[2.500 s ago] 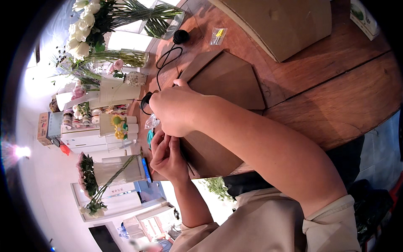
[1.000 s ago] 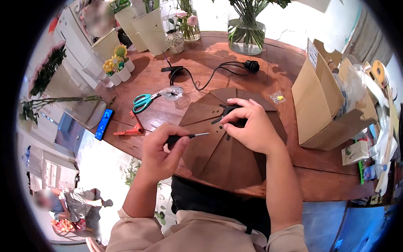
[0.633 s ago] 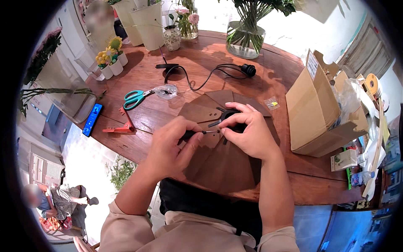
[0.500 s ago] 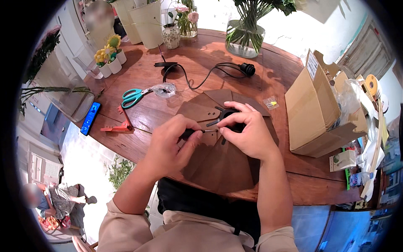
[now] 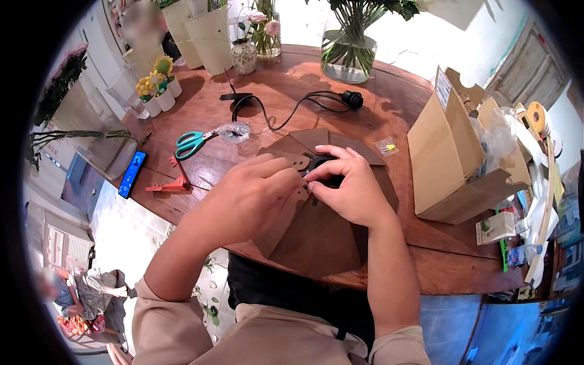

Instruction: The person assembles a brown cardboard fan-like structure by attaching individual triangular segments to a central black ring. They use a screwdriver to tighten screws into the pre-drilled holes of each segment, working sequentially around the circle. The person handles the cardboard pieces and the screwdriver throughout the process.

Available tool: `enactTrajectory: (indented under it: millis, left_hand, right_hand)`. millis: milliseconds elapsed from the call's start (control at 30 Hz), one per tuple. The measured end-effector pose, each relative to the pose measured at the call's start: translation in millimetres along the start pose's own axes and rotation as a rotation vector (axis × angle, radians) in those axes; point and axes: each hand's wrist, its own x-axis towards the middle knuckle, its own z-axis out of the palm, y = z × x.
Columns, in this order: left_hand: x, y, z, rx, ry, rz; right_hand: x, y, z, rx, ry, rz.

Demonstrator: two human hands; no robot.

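A brown panelled shade [image 5: 331, 243], round and spread out like a lampshade, lies in front of me at the table's near edge. At its middle sits a black ring fitting [image 5: 317, 160], and small holes show in the panels beside it. My left hand [image 5: 252, 191] is closed over the left panels, its fingertips at the ring. The black-handled screwdriver seen in it a moment earlier is now hidden behind the fingers. My right hand [image 5: 353, 188] pinches at the ring with thumb and forefinger, almost meeting the left fingertips. What is in that pinch is too small to make out.
Teal scissors [image 5: 190, 143], a red tool [image 5: 176, 182] and a phone [image 5: 132, 174] lie left. Behind the shade are a black cord with a socket [image 5: 351, 100] and a small clear bag [image 5: 385, 146]. A cardboard box [image 5: 447, 164] stands right; flower vases [image 5: 348, 56] line the back.
My left hand has moved up and right toward the ring and turned, so its back now covers the screwdriver. The right hand keeps its pinch at the ring. The view has shifted slightly.
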Motion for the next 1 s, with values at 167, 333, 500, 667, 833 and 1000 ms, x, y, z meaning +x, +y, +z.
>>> enactTrajectory:
  millis: [167, 333, 500, 667, 833, 1000]
  left_hand:
    - [1, 7, -3, 0.061, -0.057, 0.044]
    - [-4, 10, 3, 0.1, -0.032, -0.115]
    - [-6, 3, -9, 0.1, -0.121, -0.002]
    - [-5, 2, -3, -0.056, -0.108, 0.032]
    - [-2, 20, -2, 0.13, -0.107, -0.261]
    - [-1, 4, -4, 0.002, -0.022, -0.012]
  right_hand:
    - [0, 4, 2, 0.006, -0.025, -0.016]
    - [0, 6, 2, -0.009, -0.018, -0.034]
    - [-1, 5, 4, 0.02, -0.002, -0.011]
    - [1, 6, 2, -0.023, 0.008, -0.046]
    - [1, 8, 2, -0.032, -0.005, -0.051]
    - [0, 3, 1, 0.031, -0.02, 0.02]
